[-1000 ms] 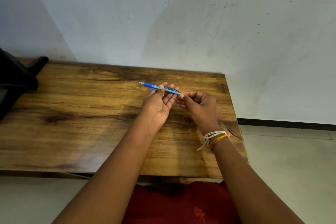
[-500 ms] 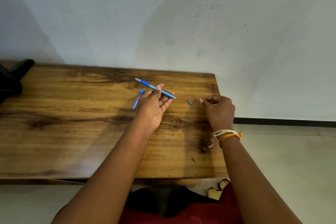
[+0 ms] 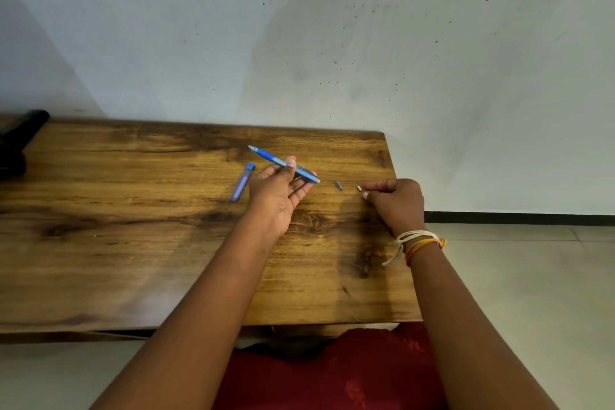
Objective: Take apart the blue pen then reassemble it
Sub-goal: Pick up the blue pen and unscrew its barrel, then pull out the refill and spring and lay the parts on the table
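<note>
My left hand (image 3: 278,195) is palm up over the wooden table (image 3: 133,243) and holds the blue pen (image 3: 266,155) between thumb and fingers. The pen's tip points to the far left. To the right of the pen's rear end, a small grey pen part (image 3: 339,185) lies on the table. A tinier pale part (image 3: 359,188) lies just beyond it. My right hand (image 3: 397,201) rests on the table with curled fingers, its fingertips right beside the pale part. Nothing shows in its grip.
A slim blue tube (image 3: 243,181) lies on the table just left of my left hand. A black object (image 3: 18,140) sits at the table's far left edge. The table's right edge is close to my right hand, and a white wall stands behind.
My right hand left the pen's rear end and moved right to the table. The two small parts now lie there. My left hand still holds the pen.
</note>
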Demonstrator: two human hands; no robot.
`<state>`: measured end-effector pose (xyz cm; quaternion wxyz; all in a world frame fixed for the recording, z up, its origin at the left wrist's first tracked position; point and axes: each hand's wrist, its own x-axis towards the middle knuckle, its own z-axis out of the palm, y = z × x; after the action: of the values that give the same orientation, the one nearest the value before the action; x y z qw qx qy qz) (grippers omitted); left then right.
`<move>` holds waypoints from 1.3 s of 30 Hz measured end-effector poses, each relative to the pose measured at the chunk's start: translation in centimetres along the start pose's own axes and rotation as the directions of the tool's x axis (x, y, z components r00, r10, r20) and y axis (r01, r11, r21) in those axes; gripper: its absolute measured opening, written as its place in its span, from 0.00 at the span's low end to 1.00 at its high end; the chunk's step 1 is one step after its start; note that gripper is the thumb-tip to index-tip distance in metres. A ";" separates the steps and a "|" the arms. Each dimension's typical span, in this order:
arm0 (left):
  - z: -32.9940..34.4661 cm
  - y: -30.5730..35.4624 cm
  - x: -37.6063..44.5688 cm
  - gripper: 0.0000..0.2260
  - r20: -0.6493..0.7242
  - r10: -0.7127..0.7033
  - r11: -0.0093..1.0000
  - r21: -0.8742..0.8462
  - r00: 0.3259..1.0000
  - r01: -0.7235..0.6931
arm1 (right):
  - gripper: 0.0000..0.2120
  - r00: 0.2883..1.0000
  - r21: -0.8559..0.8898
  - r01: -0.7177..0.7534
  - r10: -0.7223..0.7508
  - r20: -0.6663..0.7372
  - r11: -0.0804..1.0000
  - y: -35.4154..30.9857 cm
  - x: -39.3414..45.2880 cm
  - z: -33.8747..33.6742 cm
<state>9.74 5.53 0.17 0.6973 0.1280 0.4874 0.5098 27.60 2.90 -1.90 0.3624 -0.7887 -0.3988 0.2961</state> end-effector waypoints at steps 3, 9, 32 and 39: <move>-0.1 -0.1 0.1 0.09 -0.032 0.011 0.999 0.038 0.999 -0.010 | 0.10 0.992 -0.056 0.097 -0.101 -0.071 0.994 -0.3 -0.5 0.6; -0.4 -0.3 0.1 0.02 -0.036 0.053 0.986 0.158 0.998 -0.047 | 0.14 0.887 0.061 0.418 -0.422 0.186 0.906 -2.7 -3.3 3.8; -6.8 3.1 1.5 0.06 0.010 0.577 0.184 0.973 0.817 -0.142 | 0.14 0.972 -0.378 0.216 -0.235 -0.004 0.901 -4.5 -4.5 7.0; -7.3 3.8 1.5 0.04 0.105 0.502 0.198 0.952 0.858 -0.232 | 0.09 0.937 -0.128 0.349 -0.348 0.026 0.928 -5.4 -5.4 8.8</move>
<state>1.64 6.13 -1.66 0.2802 0.5648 0.7214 0.2864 15.97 3.61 -1.49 0.3563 -0.7269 -0.5514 0.2015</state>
